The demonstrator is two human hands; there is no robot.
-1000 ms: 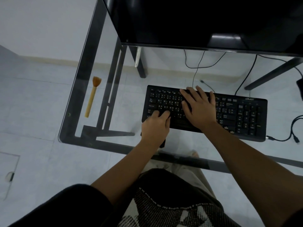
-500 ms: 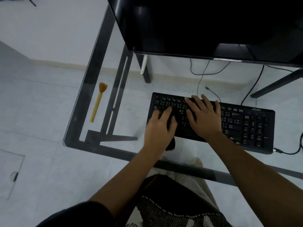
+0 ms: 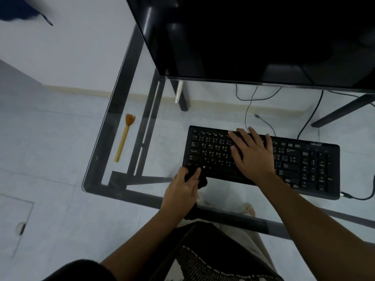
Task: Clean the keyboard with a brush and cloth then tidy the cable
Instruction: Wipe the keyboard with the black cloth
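I judge the cloth stage underway: left hand (image 3: 182, 192) grips the cloth (image 3: 202, 182) at the keyboard's (image 3: 304, 159) near-left corner, right hand (image 3: 251, 157) lies flat on the keys, the brush (image 3: 123, 139) is set aside and the cable (image 3: 346, 195) is not yet tidied.

Black keyboard (image 3: 263, 159), black cloth (image 3: 199, 182), tan brush (image 3: 123, 138) with orange bristles.

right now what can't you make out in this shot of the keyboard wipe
Head view, cloth: mostly covered by the left hand, so its size is unclear.
Head view, keyboard: middle keys hidden under the right hand; right-side legends too dim to read.
Head view, cable: runs off the right edge, so its end is unseen.
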